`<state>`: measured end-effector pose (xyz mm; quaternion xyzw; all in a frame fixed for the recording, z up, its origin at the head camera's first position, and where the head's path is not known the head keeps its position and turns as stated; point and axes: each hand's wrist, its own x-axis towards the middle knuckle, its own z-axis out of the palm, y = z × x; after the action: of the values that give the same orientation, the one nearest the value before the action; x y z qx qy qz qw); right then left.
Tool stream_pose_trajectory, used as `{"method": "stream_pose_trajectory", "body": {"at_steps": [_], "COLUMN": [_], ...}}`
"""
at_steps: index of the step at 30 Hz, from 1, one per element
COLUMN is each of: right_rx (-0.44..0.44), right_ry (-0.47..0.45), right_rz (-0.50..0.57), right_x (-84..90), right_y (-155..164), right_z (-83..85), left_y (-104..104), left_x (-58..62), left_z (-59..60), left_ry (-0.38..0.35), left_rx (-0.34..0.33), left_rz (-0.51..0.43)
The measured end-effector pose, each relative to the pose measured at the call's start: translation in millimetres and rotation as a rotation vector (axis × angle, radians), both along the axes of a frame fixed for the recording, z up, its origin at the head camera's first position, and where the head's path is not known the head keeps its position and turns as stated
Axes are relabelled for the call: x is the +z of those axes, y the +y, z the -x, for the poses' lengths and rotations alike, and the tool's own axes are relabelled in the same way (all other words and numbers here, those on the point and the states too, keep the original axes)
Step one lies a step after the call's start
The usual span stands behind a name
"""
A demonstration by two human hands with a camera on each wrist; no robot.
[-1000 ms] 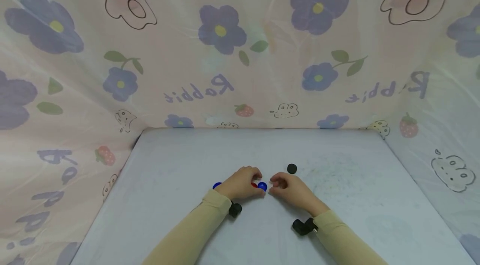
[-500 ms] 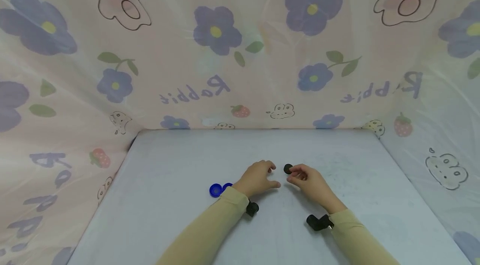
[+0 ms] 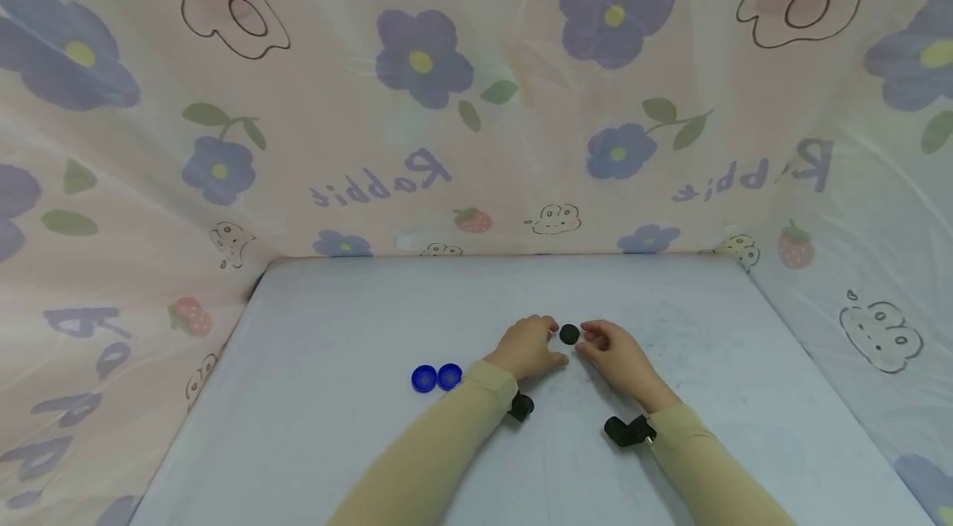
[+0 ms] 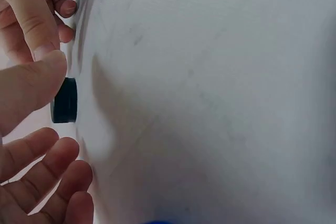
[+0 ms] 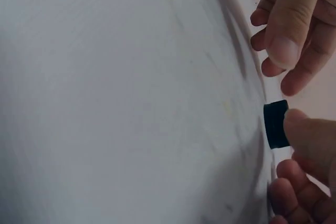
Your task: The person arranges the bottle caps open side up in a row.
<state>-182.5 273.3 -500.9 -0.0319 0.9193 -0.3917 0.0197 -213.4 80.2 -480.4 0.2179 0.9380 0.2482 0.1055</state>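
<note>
A small black round cap (image 3: pixel 569 334) lies on the white table between my two hands. My left hand (image 3: pixel 524 346) is at its left, thumb and fingers spread apart and gently bent. From the right, my right hand (image 3: pixel 621 356) has its fingertips close beside the cap. Both wrist views show the cap's ridged-looking dark side, partly covered by a thumb; whether any finger touches it I cannot tell. Two blue round caps (image 3: pixel 424 378) sit side by side, left of my left forearm, the right one close to the sleeve.
The white tabletop (image 3: pixel 342 311) ends at a back wall of printed floral sheeting (image 3: pixel 506 137). More of this sheeting rises along the left and right sides. A black wrist camera (image 3: pixel 629 431) sits at my right wrist, another (image 3: pixel 521 406) at my left.
My left hand has left the blue and red pieces and moved right to the black cap. The two blue caps now show side by side; the red piece is out of sight. My right hand shifted right.
</note>
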Motion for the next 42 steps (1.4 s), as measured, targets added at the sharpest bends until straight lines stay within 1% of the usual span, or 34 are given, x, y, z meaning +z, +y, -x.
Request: {"method": "stream_pose_trajectory", "body": {"at_steps": [5,10,20,25,29,31,36,39,42], "right_rx": [0.002,0.004,0.026,0.047,0.056,0.057,0.070,0.080,0.088], "right_ry": [-0.032,-0.041,-0.060,-0.039,-0.031,-0.023,0.002,0.010,0.014], "right_rz": [-0.044,-0.047,-0.021,0.004,0.028,0.037,0.065,0.074,0.075], "right_x": [-2.2,-2.3,-4.5,-2.7,1.5,4.2,10.1,13.0,14.5], "right_y": [-2.8,-7.0,-15.0,-18.8,-25.7,-30.8,-42.5,-48.3,-53.5], "right_z": [2.8,3.0,1.0,-1.3,-3.1,-4.7,-9.9,-13.4,-15.4], "left_y": [3.4,3.9,3.9,1.1,-7.5,-14.1,-31.2,-41.1,-49.2], "left_x": [-2.2,-2.3,5.5,6.3,7.9,10.7,16.6,19.8,20.1], "left_z": [1.1,1.8,-1.1,-0.7,-1.2,-3.3,-10.8,-15.4,-18.8], "left_ry": [-0.010,-0.008,0.054,0.022,0.009,0.016,0.007,-0.013,-0.037], "left_rx": [0.009,0.008,-0.009,0.002,0.012,0.010,0.011,0.010,0.011], "left_rz": [0.019,0.025,0.087,0.047,-0.004,-0.019,-0.078,-0.122,-0.153]}}
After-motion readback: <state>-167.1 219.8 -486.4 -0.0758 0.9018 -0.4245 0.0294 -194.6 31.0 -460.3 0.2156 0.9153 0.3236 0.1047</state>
